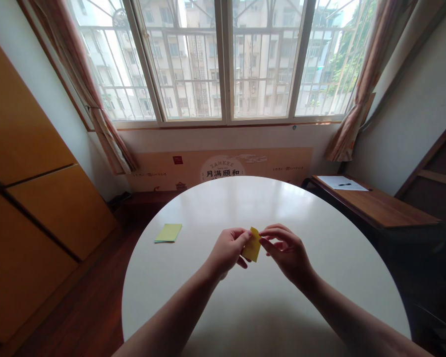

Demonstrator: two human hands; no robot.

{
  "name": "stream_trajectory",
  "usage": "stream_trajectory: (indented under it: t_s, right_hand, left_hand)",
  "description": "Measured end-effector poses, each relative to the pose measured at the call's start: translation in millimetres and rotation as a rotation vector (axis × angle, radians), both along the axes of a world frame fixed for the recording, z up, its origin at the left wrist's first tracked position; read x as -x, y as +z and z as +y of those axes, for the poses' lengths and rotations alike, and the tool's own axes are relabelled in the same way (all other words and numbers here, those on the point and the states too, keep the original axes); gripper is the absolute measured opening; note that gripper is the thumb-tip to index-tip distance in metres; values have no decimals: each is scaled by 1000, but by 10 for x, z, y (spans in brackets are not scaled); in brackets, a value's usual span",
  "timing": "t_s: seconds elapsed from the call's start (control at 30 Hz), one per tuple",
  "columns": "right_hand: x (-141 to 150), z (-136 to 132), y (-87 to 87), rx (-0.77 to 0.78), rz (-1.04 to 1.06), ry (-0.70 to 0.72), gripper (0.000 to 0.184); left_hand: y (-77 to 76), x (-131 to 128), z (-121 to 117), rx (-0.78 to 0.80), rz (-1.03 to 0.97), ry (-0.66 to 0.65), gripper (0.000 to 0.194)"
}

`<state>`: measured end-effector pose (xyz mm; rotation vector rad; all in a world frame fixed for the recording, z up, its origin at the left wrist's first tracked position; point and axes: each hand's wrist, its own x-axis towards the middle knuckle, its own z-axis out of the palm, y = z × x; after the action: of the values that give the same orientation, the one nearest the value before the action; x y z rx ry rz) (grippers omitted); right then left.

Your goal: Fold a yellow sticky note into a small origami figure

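We are at a round white table (pixel 223 317) below a wide barred window (pixel 263 69), with orange-brown cupboards (pixel 33 198) to our left and a patterned banner (pixel 293 163) low on the wall beyond. The yellow paper (pixel 251 248) is in the air above the middle of the table, between our two hands; it looks narrow and upright, with one corner standing up past our thumb. Our left hand (pixel 226 250) has it pinched between thumb and fingers at its left edge, the grip closed firmly on it; our right hand (pixel 288 248) meets the right edge with thumb and forefinger nearly together, the other fingers loosely curled, though we cannot tell whether those tips truly clasp the paper or only touch it.

As for how far along we are, we judge the paper to be already folded at least once, since it looks narrower than the sheets on the pad; we cannot make out the creases, so how many folds are done or left is beyond us. Farther out, the sticky note pad (pixel 168 232), green-yellow on top, lies flat near the left rim; to the right, beyond the table, a wooden desk (pixel 390 208) bears white paper (pixel 329 181) and a dark pen (pixel 345 184).
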<state>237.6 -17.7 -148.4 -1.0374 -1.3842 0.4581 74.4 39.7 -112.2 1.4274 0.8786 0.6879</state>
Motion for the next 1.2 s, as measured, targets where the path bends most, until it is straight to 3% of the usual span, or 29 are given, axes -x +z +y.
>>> stream_trajectory:
  t_s: [0.23, 0.43, 0.53, 0.77, 0.97, 1.2]
  right_hand:
    - [8, 0, 21, 29, 40, 43, 12]
    - [-4, 19, 23, 204, 293, 115, 37]
    - [-7, 38, 22, 274, 320, 144, 32]
    - [20, 26, 41, 231, 212, 68, 27]
    - [11, 26, 18, 220, 247, 49, 38]
    - [-7, 35, 20, 203, 240, 6, 30]
  left_hand:
    - [9, -8, -6, 28, -21, -35, 31]
    - [5, 2, -17, -15, -19, -19, 30]
    - [2, 2, -27, -93, 8, -7, 29]
    - [-26, -8, -17, -97, 14, -21, 31]
    - [-17, -2, -16, -63, 7, -27, 35]
    - [-3, 8, -15, 12, 36, -93, 32]
